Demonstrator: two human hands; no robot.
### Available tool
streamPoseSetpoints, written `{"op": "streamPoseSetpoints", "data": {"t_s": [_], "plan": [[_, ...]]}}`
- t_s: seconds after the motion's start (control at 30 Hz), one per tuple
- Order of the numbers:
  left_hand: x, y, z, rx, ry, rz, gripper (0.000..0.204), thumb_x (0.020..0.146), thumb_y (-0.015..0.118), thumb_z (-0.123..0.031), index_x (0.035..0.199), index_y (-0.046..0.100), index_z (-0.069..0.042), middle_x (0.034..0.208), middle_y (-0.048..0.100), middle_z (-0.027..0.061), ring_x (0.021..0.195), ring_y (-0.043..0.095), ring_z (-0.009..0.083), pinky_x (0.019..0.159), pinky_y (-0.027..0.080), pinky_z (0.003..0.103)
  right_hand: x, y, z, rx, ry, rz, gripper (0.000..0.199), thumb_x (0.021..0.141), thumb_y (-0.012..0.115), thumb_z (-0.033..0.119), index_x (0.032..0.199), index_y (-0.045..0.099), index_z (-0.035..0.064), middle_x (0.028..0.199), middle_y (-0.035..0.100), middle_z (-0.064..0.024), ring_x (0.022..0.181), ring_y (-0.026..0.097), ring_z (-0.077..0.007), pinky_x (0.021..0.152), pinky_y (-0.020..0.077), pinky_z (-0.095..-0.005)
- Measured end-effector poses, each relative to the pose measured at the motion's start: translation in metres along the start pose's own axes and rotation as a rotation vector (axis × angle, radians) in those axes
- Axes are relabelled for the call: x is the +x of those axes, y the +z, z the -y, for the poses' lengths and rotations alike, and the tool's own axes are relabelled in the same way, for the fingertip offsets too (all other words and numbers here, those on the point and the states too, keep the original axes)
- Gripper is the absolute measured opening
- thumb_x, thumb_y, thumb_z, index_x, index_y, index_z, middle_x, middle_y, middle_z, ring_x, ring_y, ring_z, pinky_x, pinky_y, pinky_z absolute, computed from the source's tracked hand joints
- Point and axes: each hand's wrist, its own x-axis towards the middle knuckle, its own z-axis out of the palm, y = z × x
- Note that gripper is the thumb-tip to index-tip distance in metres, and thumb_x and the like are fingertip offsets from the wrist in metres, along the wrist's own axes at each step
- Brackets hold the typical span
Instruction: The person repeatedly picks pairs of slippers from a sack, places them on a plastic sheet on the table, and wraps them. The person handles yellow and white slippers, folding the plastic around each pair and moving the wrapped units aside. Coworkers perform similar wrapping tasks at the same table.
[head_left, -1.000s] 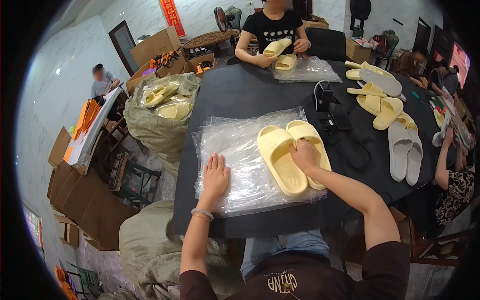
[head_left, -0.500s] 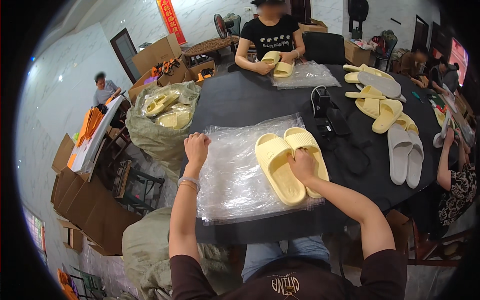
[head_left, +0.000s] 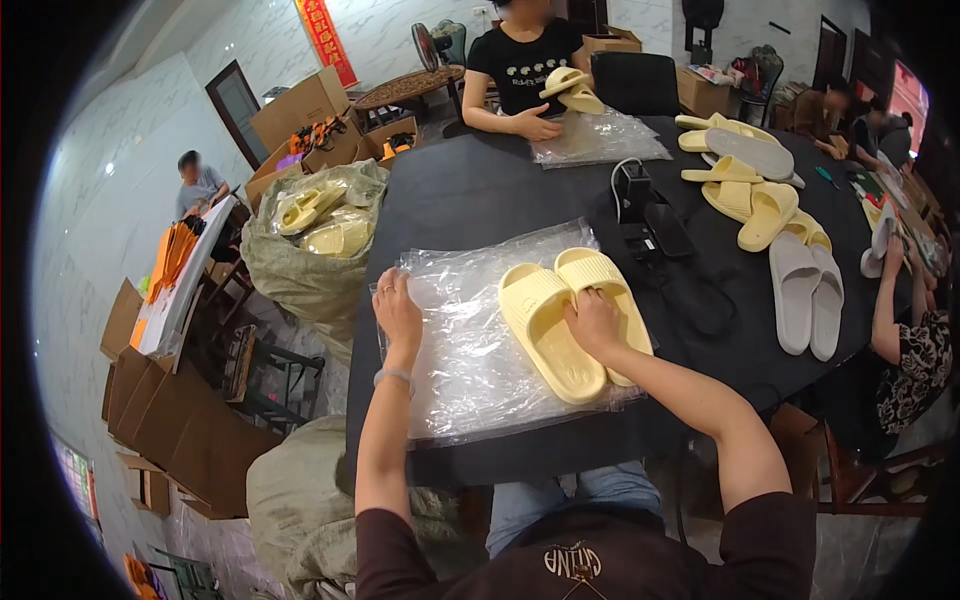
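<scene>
A pair of pale yellow slide slippers (head_left: 548, 340) lies side by side, soles down, toes pointing away from me, on the right part of a stack of clear plastic bags (head_left: 455, 375). My right hand (head_left: 597, 322) is closed on the slippers where their inner sides meet, fingers reaching in below the straps. At the stack's left edge, my left hand (head_left: 398, 312) has its fingers bent together on the rim of a plastic bag. The fingertips are partly hidden there.
More yellow slippers (head_left: 770, 215) and grey slippers (head_left: 795, 300) lie on the black table (head_left: 470, 195) to the right. A black device with a cable (head_left: 640, 200) stands beyond the bags. Left of the table is a sack (head_left: 310, 270) of bagged slippers. A co-worker (head_left: 525, 70) sits opposite.
My left hand has shifted slightly on the bag edge, its fingers less curled. My right hand keeps its hold. The co-worker opposite has lifted yellow slippers and freed one hand. The view has shifted slightly.
</scene>
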Motion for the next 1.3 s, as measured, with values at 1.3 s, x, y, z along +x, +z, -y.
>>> {"op": "streamPoseSetpoints", "data": {"t_s": [1.3], "plan": [[-0.059,-0.061,-0.035,-0.101,-0.052,0.843,0.053,0.099,0.035,-0.037,0.145,0.034,-0.012,0.155,0.023,0.0088,0.143,0.017,0.0276,0.114,0.014,0.048,-0.173,-0.284,-0.291,-0.419,0.780,-0.278,0.038,0.083,0.065,0.034,0.087,0.061,-0.0029,0.086,0.064,-0.0248,0.083,0.063,-0.0394,0.073,0.0470,-0.0476]]}}
